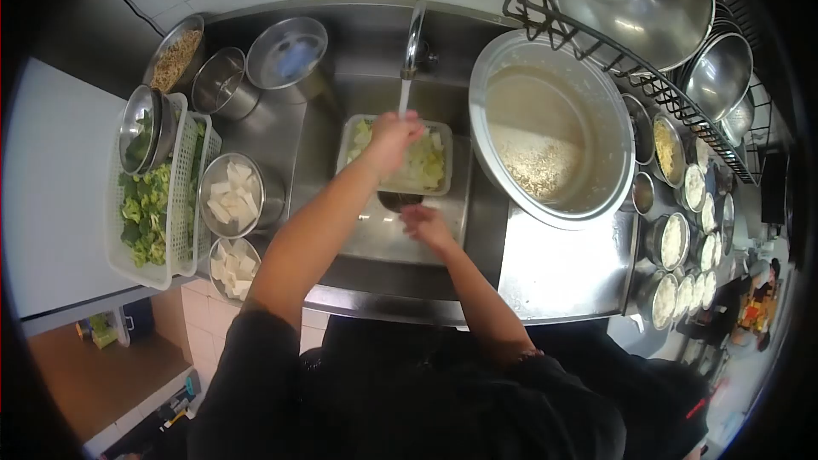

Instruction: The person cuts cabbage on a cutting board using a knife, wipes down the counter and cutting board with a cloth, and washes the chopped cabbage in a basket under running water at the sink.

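Water runs from the faucet [414, 43] into the metal sink [375, 234]. Under the stream, my left hand [395, 138] is over a white plastic basket [348, 138] of pale green chopped vegetables [424, 166]; motion blurs its fingers, and whether it holds anything cannot be made out. My right hand [426, 226] hovers above the sink just in front of the basket, apart from it, with its fingers spread and nothing in them. Part of the vegetables is hidden by my left hand.
A large pot [554, 132] with cloudy liquid and grains stands right of the sink, below a black wire rack [596, 34]. On the left are broccoli [145, 213] in a basket, bowls of white pieces [234, 196] and metal pots [226, 85]. Several filled bowls [673, 240] line the right.
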Available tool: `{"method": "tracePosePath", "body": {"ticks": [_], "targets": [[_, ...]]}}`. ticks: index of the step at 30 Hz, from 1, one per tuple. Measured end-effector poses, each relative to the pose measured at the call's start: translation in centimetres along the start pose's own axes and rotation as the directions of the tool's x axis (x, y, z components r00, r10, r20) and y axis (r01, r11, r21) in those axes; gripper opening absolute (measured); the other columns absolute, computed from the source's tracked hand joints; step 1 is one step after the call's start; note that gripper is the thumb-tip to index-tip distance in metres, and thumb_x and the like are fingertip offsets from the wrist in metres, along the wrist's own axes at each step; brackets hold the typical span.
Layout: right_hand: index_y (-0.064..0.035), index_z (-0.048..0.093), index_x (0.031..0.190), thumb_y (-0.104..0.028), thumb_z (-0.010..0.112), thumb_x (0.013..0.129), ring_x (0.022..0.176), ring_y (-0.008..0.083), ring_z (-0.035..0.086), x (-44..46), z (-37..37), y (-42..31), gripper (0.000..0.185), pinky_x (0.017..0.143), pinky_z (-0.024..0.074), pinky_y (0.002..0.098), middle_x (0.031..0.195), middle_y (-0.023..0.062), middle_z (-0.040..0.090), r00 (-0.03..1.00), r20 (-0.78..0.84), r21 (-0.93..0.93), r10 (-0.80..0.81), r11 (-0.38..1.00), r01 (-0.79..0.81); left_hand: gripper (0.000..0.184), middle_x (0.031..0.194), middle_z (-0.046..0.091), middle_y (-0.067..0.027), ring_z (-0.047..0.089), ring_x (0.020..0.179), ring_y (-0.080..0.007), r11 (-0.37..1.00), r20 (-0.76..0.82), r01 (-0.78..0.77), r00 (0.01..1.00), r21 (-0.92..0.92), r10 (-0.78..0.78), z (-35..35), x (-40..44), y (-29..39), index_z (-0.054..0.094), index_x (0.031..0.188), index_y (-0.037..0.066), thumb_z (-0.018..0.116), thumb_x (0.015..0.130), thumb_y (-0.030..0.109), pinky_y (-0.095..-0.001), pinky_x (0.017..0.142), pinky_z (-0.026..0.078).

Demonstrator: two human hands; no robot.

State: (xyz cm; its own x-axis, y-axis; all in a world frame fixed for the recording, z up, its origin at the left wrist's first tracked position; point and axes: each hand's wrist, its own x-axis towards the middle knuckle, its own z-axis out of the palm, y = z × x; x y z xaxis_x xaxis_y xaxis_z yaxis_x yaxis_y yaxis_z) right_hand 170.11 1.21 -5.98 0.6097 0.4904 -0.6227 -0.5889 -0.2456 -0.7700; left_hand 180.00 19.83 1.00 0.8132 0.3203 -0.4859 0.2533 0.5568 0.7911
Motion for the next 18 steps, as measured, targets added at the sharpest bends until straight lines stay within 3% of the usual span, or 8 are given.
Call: {"method": "tracePosePath", "body": {"ticks": [2, 4, 5, 7, 11, 13, 16, 18], "targets": [[-0.0056, 0.068, 0.116, -0.013, 0.063, 0.094, 0.077, 0.0136, 0.064, -1.2, -2.2, 3.9, 0.023, 0.064, 0.0520, 0.0291, 0.093, 0.0036, 0.069, 1.000, -0.029, -0.012, 0.002, 1.000, -0.002, 0.024, 0.106, 0.066, -0.0096, 0.066, 0.096, -0.0179, 0.999, -0.046, -0.033, 0.998, 0.015, 0.034, 1.3, 2.6, 0.6, 0.064, 0.114, -0.004, 0.068, 0.092, 0.006, -0.0280, 0.081, 0.053], [-0.0045, 0.066, 0.117, -0.010, 0.062, 0.094, 0.077, 0.0147, 0.065, -1.7, -3.8, 5.4, 0.024, 0.066, 0.0533, 0.0292, 0.096, 0.0045, 0.069, 0.998, -0.060, -0.016, -0.001, 1.000, 0.000, 0.035, 0.082, 0.067, -0.0103, 0.068, 0.082, -0.0205, 0.947, -0.102, -0.049, 0.991, 0.317, 0.086, 2.0, 4.5, 1.1, 0.064, 0.113, -0.004, 0.075, 0.090, 0.019, -0.0322, 0.071, 0.054], [-0.0043, 0.067, 0.115, -0.010, 0.062, 0.094, 0.076, 0.0141, 0.064, -2.0, -4.3, 5.7, 0.022, 0.066, 0.0526, 0.0289, 0.096, 0.0043, 0.069, 0.992, -0.125, 0.002, 0.000, 1.000, 0.000, 0.035, 0.082, 0.067, -0.0103, 0.068, 0.082, -0.0205, 0.947, -0.099, -0.052, 0.991, 0.319, 0.087, 3.0, 3.2, 2.1, 0.064, 0.113, -0.004, 0.075, 0.090, 0.019, -0.0322, 0.071, 0.054], [-0.0042, 0.067, 0.113, -0.010, 0.063, 0.094, 0.075, 0.0135, 0.063, -1.9, -5.1, 5.7, 0.021, 0.065, 0.0519, 0.0285, 0.095, 0.0042, 0.069, 0.981, -0.192, 0.014, 0.004, 1.000, -0.001, 0.039, 0.079, 0.069, -0.0112, 0.068, 0.077, -0.0187, 0.670, -0.219, -0.111, 0.895, 0.734, 0.388, 5.3, -0.6, 4.9, 0.069, 0.099, -0.003, 0.078, 0.087, 0.032, -0.0322, 0.068, 0.053], [-0.0022, 0.069, 0.109, -0.013, 0.064, 0.091, 0.070, 0.0137, 0.062, -0.3, -4.1, 2.6, 0.021, 0.059, 0.0496, 0.0286, 0.090, 0.0058, 0.068, 0.974, -0.193, 0.025, -0.116, 0.992, 0.123, 0.043, 0.086, 0.072, -0.0146, 0.068, 0.073, -0.0170, 0.637, -0.296, -0.065, 0.846, 0.768, 0.443, 3.5, 0.7, 3.3, 0.072, 0.090, -0.003, 0.077, 0.086, 0.040, -0.0327, 0.066, 0.052], [-0.0019, 0.069, 0.108, -0.012, 0.063, 0.091, 0.070, 0.0139, 0.062, 0.1, -2.7, -0.8, 0.021, 0.059, 0.0497, 0.0287, 0.090, 0.0066, 0.068, 0.972, -0.196, 0.015, -0.132, 0.990, 0.137, 0.044, 0.105, 0.072, -0.0165, 0.069, 0.096, -0.0182, 0.843, -0.148, -0.048, 0.978, 0.536, 0.149, 2.1, 1.0, 3.5, 0.066, 0.114, -0.005, 0.075, 0.090, 0.031, -0.0297, 0.082, 0.052], [-0.0008, 0.067, 0.111, -0.011, 0.064, 0.090, 0.069, 0.0160, 0.061, 2.6, -0.5, -4.9, 0.023, 0.060, 0.0503, 0.0292, 0.088, 0.0083, 0.066, 0.996, -0.075, 0.148, -0.052, 0.987, 0.062, 0.042, 0.110, 0.071, -0.0148, 0.069, 0.097, -0.0190, 0.893, 0.058, -0.249, 0.968, 0.374, 0.245, 0.1, 0.0, 3.4, 0.063, 0.121, -0.007, 0.072, 0.091, 0.020, -0.0291, 0.083, 0.052], [0.0002, 0.065, 0.111, -0.011, 0.064, 0.090, 0.070, 0.0177, 0.061, 5.9, 1.2, -8.4, 0.024, 0.061, 0.0508, 0.0294, 0.086, 0.0092, 0.064, 0.992, -0.081, 0.289, -0.098, 0.950, 0.117, 0.039, 0.107, 0.071, -0.0117, 0.067, 0.094, -0.0174, 0.928, -0.029, -0.280, 0.955, 0.244, 0.295, -1.0, -2.3, 3.5, 0.062, 0.124, -0.007, 0.069, 0.092, 0.015, -0.0286, 0.081, 0.052]]}}
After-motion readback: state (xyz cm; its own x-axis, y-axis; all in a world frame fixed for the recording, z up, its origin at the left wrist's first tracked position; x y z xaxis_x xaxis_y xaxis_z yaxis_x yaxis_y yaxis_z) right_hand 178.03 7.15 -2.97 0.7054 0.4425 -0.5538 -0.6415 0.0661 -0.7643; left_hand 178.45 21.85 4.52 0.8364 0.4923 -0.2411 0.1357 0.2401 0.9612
